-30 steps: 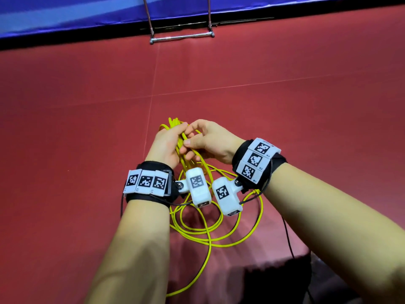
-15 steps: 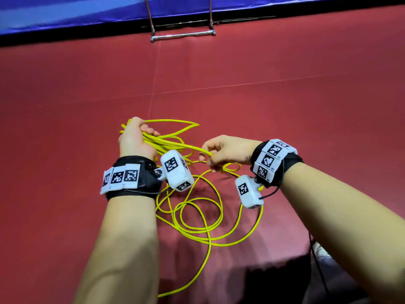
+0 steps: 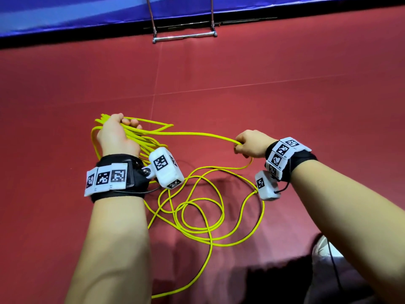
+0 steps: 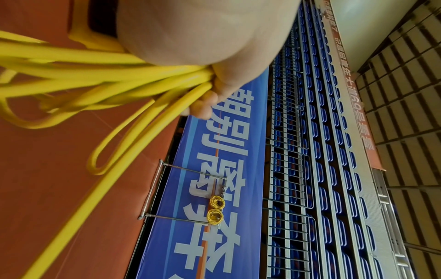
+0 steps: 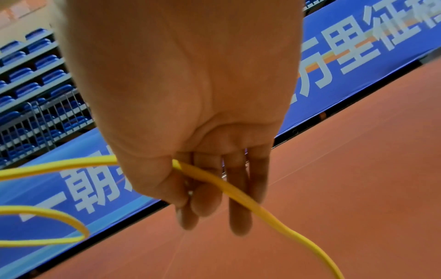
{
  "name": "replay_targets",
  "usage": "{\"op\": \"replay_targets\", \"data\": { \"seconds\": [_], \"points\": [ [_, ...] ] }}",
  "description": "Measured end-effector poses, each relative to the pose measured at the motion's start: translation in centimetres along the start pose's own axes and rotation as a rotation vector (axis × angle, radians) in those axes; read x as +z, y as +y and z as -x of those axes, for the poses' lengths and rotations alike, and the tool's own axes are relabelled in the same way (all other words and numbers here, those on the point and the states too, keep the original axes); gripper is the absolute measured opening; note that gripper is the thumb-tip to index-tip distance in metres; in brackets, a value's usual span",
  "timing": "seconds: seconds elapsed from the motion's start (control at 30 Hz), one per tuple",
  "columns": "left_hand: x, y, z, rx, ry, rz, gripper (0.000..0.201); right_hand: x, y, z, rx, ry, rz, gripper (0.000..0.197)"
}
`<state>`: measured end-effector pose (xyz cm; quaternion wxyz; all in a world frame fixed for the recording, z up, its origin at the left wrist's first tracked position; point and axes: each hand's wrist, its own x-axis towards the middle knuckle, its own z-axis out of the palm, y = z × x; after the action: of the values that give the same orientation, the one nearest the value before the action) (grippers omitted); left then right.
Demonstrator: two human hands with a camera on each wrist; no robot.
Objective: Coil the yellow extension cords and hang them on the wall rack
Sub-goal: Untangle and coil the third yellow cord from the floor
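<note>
Left hand grips bunched cord loops, right hand pinches one strand – two coils on rack, bare floor between.

Both forearms were bare, each wrist wrapped in a black band carrying white square-coded tags. A white boxy camera (also code-marked) jutted from each band, with a thin black cable trailing at lower right.
</note>
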<state>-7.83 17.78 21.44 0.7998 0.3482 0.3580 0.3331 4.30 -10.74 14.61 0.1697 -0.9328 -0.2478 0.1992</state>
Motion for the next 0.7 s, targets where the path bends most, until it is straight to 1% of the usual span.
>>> {"op": "replay_targets", "data": {
  "seconds": [0.1,0.17,0.3,0.37,0.4,0.43,0.5,0.6,0.7],
  "points": [
    [0.1,0.1,0.3,-0.026,-0.039,0.102,0.022,0.3,0.7,0.0,0.04,0.002,0.043,0.014],
    [0.2,0.1,0.4,-0.023,-0.039,0.142,0.024,0.3,1.1,-0.2,0.061,0.0,0.072,0.013],
    [0.1,0.2,0.2,0.009,0.011,0.118,0.02,0.1,1.9,-0.3,0.124,0.011,0.162,0.012],
    [-0.1,0.5,-0.2,0.042,0.047,0.1,0.014,0.2,2.7,-0.1,0.173,0.003,0.203,0.01],
    [-0.1,0.6,-0.3,0.062,0.062,0.081,0.009,0.4,3.2,-0.1,0.194,-0.006,0.212,0.011],
    [-0.2,0.7,-0.4,0.08,0.069,0.056,0.008,0.6,3.6,0.0,0.211,-0.02,0.209,0.017],
    [-0.2,0.9,-0.4,0.103,0.065,-0.003,0.01,1.0,4.3,0.1,0.224,-0.044,0.176,0.028],
    [-0.2,0.9,-0.2,0.141,0.06,-0.111,0.018,1.2,4.2,0.1,0.242,-0.019,0.167,0.035],
    [-0.1,0.5,0.1,0.16,0.0,-0.242,0.023,0.8,3.3,0.0,0.268,0.02,0.189,0.037]
  ]
}}
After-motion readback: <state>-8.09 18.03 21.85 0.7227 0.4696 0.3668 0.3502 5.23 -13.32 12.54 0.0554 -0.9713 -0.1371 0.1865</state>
